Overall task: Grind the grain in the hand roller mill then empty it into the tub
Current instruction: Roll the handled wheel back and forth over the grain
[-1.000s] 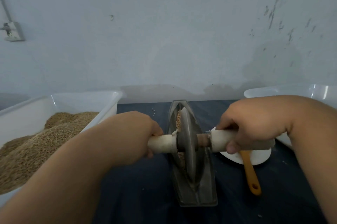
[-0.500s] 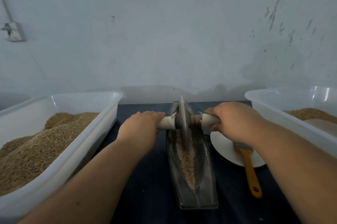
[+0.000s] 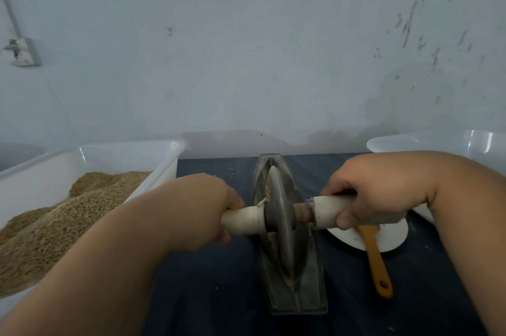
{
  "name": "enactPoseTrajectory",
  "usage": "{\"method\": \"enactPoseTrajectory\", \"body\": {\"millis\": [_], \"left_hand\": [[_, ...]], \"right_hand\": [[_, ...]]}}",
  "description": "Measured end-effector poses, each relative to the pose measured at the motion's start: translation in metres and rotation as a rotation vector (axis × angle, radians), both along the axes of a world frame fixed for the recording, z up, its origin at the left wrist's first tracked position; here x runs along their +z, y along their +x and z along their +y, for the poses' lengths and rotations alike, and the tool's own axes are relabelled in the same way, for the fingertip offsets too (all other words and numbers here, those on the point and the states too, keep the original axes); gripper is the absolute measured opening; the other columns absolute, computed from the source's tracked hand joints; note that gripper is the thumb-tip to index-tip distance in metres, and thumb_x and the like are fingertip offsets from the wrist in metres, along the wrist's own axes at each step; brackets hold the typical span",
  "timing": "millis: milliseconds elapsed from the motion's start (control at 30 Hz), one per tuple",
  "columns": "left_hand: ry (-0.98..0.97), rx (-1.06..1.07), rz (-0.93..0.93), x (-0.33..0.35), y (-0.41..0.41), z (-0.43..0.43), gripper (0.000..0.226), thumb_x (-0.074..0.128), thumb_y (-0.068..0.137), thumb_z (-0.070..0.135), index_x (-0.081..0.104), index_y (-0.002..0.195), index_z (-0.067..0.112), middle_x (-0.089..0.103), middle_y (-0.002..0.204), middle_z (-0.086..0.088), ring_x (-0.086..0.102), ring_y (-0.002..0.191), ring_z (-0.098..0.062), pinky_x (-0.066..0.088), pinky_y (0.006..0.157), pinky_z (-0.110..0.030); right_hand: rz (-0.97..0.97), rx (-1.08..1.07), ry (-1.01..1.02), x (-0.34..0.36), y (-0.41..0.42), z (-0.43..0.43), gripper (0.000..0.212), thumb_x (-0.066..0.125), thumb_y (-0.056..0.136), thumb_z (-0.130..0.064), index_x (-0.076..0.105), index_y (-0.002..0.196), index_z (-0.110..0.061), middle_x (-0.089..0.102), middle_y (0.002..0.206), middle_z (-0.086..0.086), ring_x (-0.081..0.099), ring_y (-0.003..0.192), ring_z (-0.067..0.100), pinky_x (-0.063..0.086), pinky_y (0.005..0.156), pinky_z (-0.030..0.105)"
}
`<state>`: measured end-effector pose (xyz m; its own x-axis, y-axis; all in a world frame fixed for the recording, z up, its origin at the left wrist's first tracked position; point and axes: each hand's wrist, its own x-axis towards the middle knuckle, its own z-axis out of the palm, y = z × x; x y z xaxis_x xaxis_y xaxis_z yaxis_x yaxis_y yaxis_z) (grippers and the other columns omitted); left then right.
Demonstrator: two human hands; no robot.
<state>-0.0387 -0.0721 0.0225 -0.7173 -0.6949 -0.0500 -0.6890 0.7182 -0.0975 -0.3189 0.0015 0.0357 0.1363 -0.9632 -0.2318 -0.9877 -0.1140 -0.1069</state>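
At the left edge of the dark blue worktop [image 3: 219, 294] sat a big white plastic tub [image 3: 123, 156] full of brown grain [image 3: 68, 215]. The left hand [image 3: 202, 212] was curled tight round one white end of the roller bar. In the middle, the round grey metal wheel [image 3: 278, 198] stood in its long grey metal trough [image 3: 309, 297]. The right hand [image 3: 369, 193] gripped the other white end. The grinding looked unfinished, and the tipping out was left to do. The wheel hid most of the trough's grain. At the right edge, an arm hid most of another white tub [image 3: 465, 141].

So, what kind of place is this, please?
Probably a plain workroom for milling by hand: a bare scuffed wall, a plastic tub heaped with grain, a hand roller mill.
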Motion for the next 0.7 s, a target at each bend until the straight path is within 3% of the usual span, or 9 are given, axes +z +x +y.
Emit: {"method": "enactPoseTrajectory", "body": {"millis": [100,167,233,333,500,700], "left_hand": [[0.030,0.012,0.067,-0.005,-0.003,-0.008,0.019,0.069,0.081,0.031,0.063,0.098,0.040,0.065,0.089,0.012,0.059,0.087,-0.008,0.049,0.078,-0.030],[0.017,0.040,0.118,-0.012,-0.007,-0.015,0.026,0.068,0.083,0.029,0.063,0.107,0.040,0.066,0.095,0.012,0.059,0.092,-0.010,0.050,0.083,-0.033],[-0.010,0.061,0.173,-0.018,-0.012,-0.022,0.031,0.066,0.085,0.026,0.062,0.112,0.041,0.066,0.099,0.011,0.059,0.096,-0.012,0.050,0.086,-0.035],[-0.041,0.095,0.228,-0.026,-0.022,-0.028,0.035,0.059,0.089,0.021,0.060,0.116,0.042,0.066,0.102,0.010,0.059,0.099,-0.015,0.050,0.086,-0.036],[-0.134,0.142,0.288,-0.035,-0.032,-0.032,0.041,0.054,0.092,0.017,0.054,0.126,0.041,0.062,0.116,0.008,0.058,0.106,-0.019,0.050,0.090,-0.041],[-0.090,0.094,0.147,-0.017,-0.020,-0.022,0.033,0.067,0.082,0.027,0.062,0.110,0.044,0.064,0.095,0.012,0.060,0.095,-0.013,0.052,0.083,-0.037]], "right_hand": [[-0.003,-0.025,-0.023,-0.002,0.002,-0.002,0.014,0.071,0.084,-0.052,0.062,0.095,-0.052,0.061,0.088,-0.035,0.053,0.084,-0.017,0.038,0.062,0.013],[-0.004,-0.070,-0.087,-0.007,0.002,-0.006,0.017,0.072,0.083,-0.052,0.065,0.099,-0.049,0.063,0.084,-0.028,0.056,0.081,-0.012,0.039,0.061,0.015],[0.007,-0.111,-0.149,-0.014,0.002,-0.012,0.025,0.072,0.083,-0.052,0.067,0.107,-0.045,0.064,0.084,-0.020,0.059,0.077,-0.002,0.045,0.065,0.022],[0.021,-0.146,-0.231,-0.023,0.001,-0.020,0.031,0.073,0.083,-0.048,0.066,0.113,-0.043,0.064,0.087,-0.016,0.058,0.079,0.001,0.047,0.068,0.025],[0.038,-0.174,-0.366,-0.037,0.002,-0.030,0.042,0.072,0.084,-0.043,0.062,0.125,-0.044,0.066,0.104,-0.014,0.059,0.095,0.010,0.051,0.085,0.036],[-0.004,-0.116,-0.149,-0.016,-0.001,-0.014,0.038,0.075,0.079,-0.054,0.064,0.115,-0.050,0.065,0.093,-0.022,0.060,0.083,-0.002,0.048,0.072,0.020]]}}
